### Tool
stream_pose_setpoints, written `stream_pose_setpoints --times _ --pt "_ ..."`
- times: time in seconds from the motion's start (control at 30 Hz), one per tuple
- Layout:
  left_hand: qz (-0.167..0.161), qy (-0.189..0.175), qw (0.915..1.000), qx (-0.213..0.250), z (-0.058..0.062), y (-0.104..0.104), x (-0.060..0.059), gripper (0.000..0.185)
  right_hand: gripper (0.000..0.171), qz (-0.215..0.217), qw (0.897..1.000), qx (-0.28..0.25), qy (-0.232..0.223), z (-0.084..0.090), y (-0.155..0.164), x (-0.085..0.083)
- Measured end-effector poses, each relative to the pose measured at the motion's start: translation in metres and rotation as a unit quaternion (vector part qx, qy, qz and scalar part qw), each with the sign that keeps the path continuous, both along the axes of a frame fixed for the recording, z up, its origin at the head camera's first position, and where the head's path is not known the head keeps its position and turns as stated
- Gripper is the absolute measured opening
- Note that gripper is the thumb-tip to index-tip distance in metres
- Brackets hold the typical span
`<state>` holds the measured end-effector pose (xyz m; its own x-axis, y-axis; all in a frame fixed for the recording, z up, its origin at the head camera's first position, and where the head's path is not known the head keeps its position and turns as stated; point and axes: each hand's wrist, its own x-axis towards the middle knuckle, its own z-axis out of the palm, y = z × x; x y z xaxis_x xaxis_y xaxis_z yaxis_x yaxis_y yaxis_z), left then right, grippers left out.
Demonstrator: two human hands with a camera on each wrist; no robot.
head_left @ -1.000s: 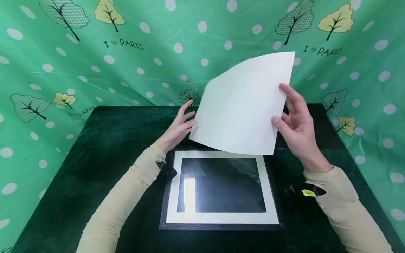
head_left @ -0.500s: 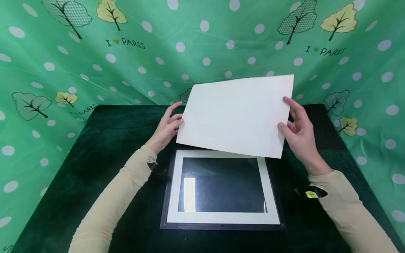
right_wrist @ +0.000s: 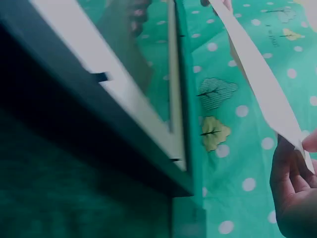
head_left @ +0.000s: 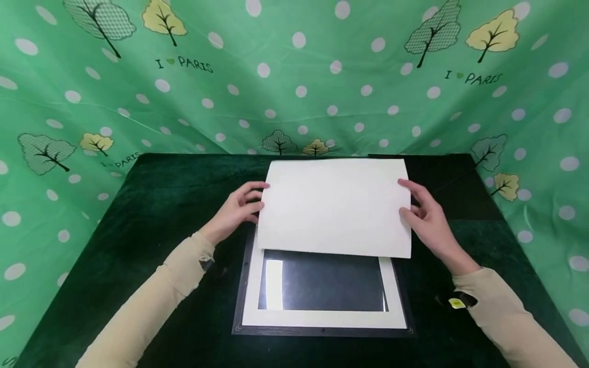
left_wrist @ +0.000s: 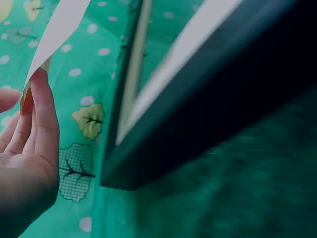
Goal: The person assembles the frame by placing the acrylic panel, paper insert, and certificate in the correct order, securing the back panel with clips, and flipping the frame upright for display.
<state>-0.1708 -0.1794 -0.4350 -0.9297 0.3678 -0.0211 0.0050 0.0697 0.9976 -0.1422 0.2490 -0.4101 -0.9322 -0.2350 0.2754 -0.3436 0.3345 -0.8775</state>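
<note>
A white sheet of paper (head_left: 335, 206) hangs nearly level over the far half of a black picture frame (head_left: 322, 331) with a white mat and dark glass. My left hand (head_left: 238, 209) pinches the sheet's left edge (left_wrist: 54, 34), and my right hand (head_left: 425, 213) pinches its right edge (right_wrist: 257, 74). The frame lies flat on the dark green cloth in front of me. In the wrist views the frame's black side (left_wrist: 208, 124) (right_wrist: 99, 129) sits just below each hand.
The table (head_left: 152, 214) is covered in dark green velvet. A green polka-dot curtain with trees (head_left: 294, 76) closes the back and both sides. A flat black panel (head_left: 465, 189) lies at the far right of the table.
The sheet was raised and tilted with only my right hand holding it. My left hand took its left edge, and both hands brought it down level over the frame.
</note>
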Motion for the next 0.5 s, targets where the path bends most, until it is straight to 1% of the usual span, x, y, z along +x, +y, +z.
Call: stream_pose_setpoints --times 0.1,0.2,0.3,0.4,0.5 --pt "-0.009 -0.011 0.9996 -0.025 -0.004 -0.004 0.012 0.043 0.053 0.001 0.999 0.032 -0.021 -0.008 0.002 0.005" --pt "-0.022 -0.021 0.9990 -0.033 -0.005 -0.008 0.022 0.043 0.053 0.014 0.998 0.040 -0.045 -0.015 0.004 0.010" --pt "-0.033 -0.028 0.9986 -0.029 -0.004 -0.009 0.031 0.044 0.054 0.032 0.996 0.032 -0.072 -0.021 0.005 0.015" --pt "-0.042 -0.029 0.9984 -0.026 -0.004 -0.009 0.039 0.047 0.055 0.041 0.994 0.030 -0.096 -0.027 0.006 0.020" --pt "-0.054 -0.024 0.9980 -0.024 -0.004 -0.010 0.045 0.051 0.057 0.029 0.993 0.059 -0.102 -0.030 0.006 0.026"
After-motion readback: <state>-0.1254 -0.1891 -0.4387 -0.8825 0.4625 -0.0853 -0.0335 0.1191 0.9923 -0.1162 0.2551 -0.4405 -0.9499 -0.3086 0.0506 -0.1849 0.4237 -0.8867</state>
